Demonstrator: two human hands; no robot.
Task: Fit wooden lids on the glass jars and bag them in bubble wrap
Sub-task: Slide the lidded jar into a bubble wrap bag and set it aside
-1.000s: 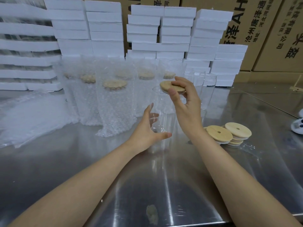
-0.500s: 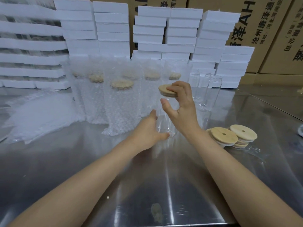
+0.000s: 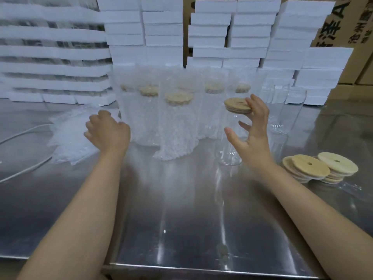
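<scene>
Wooden lid (image 3: 237, 105): set atop the glass jar (image 3: 229, 156), mid-table.
Right hand (image 3: 254, 136): held spread open, fingertips laid against the lid's edge.
Left hand (image 3: 108, 133): curled over the bubble-wrap bags (image 3: 66, 138); whether anything is gripped cannot be told.

foam blocks (image 3: 163, 27): stacked behind | cardboard boxes (image 3: 361, 63): rear right | cable (image 3: 30, 168): left

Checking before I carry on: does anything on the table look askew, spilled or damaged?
Nothing looks spilled or broken. The lid at the bare jar mouth is tilted, not seated flat. The spare lids at the right lie in a fanned, leaning pile, not a neat stack.
</scene>
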